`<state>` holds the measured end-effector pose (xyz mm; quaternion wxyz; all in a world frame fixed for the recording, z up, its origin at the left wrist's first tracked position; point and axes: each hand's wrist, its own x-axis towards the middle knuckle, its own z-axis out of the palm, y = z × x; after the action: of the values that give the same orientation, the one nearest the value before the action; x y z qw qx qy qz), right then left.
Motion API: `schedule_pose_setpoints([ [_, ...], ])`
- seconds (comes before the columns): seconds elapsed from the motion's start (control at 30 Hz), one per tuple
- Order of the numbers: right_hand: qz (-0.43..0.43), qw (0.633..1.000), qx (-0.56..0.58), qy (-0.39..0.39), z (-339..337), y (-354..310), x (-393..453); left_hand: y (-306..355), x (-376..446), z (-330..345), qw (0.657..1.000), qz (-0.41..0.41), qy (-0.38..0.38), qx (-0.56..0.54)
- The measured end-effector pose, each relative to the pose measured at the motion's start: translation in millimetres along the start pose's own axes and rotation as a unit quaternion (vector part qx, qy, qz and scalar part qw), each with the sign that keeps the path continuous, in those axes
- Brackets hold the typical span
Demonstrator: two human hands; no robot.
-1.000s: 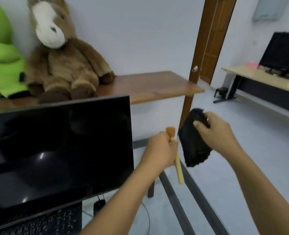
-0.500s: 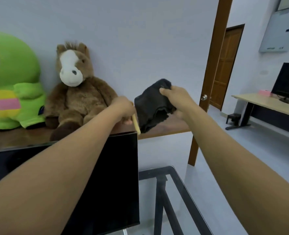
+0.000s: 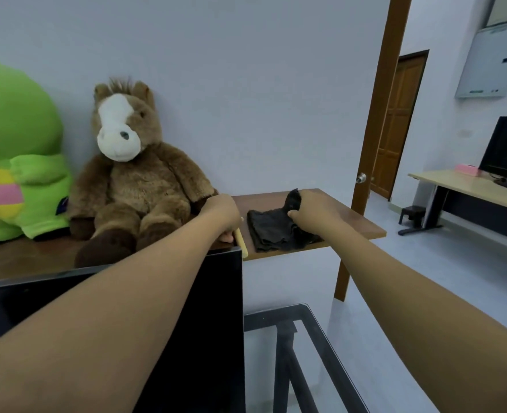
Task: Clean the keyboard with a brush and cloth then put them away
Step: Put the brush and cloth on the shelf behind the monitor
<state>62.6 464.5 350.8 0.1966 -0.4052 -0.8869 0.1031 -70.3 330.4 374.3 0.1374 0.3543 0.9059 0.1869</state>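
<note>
A dark cloth (image 3: pixel 273 231) lies crumpled on the right end of a brown wooden shelf (image 3: pixel 356 222), with one corner still lifted. My right hand (image 3: pixel 312 210) pinches that raised corner. My left hand (image 3: pixel 221 214) is closed around a brush with a pale wooden handle (image 3: pixel 242 242), whose end pokes out below my fist, just above the shelf beside the cloth. The brush's bristles are hidden by my hand. The keyboard is out of view.
A brown plush horse (image 3: pixel 133 180) and a green plush toy (image 3: pixel 17 162) sit on the shelf to the left. A black monitor (image 3: pixel 210 338) stands below my arms. A glass desk with black frame (image 3: pixel 306 353) is underneath. A door frame (image 3: pixel 374 144) rises at right.
Both hands rose from beside the monitor up to the shelf. The cloth went from hanging in my right hand to resting on the shelf. The brush lowered toward the shelf.
</note>
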Motion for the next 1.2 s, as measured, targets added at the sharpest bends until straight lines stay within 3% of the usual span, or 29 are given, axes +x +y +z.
schedule_pose_setpoints([
  [0.07, -0.007, 1.000, -0.006, -0.016, 2, -2, 4, 4, 1, 1, 0.999, -0.012, -0.045, 0.023],
  [0.2, 0.005, 0.999, -0.001, -0.045, 3, 1, 10, 3, 4, 5, 0.998, -0.014, -0.013, 0.062],
  [0.4, 0.033, 0.997, -0.003, -0.069, -6, 11, 14, 8, 9, 5, 0.973, 0.101, 0.155, 0.137],
  [0.47, 0.008, 1.000, -0.021, -0.013, -8, 17, 17, 18, 13, 6, 0.967, 0.160, 0.096, 0.172],
  [0.53, -0.059, 0.998, 0.020, -0.001, -9, 22, 18, 27, 16, 11, 0.963, 0.177, -0.012, 0.205],
  [0.6, -0.109, 0.991, 0.059, -0.053, -8, 25, 17, 28, 20, 16, 0.950, 0.159, -0.079, 0.256],
  [0.7, -0.124, 0.978, 0.025, -0.168, -1, 26, 4, 26, 20, 16, 0.941, 0.142, -0.112, 0.287],
  [0.83, -0.107, 0.978, -0.002, -0.181, 7, 25, -9, 26, 16, 14, 0.937, 0.139, -0.136, 0.289],
  [1.0, -0.094, 0.976, -0.042, -0.191, 7, 24, -4, 25, 15, 23, 0.933, 0.158, -0.113, 0.302],
  [1.2, -0.103, 0.987, 0.020, -0.119, -11, -2, -13, 8, 9, 17, 0.963, 0.189, -0.048, 0.187],
])
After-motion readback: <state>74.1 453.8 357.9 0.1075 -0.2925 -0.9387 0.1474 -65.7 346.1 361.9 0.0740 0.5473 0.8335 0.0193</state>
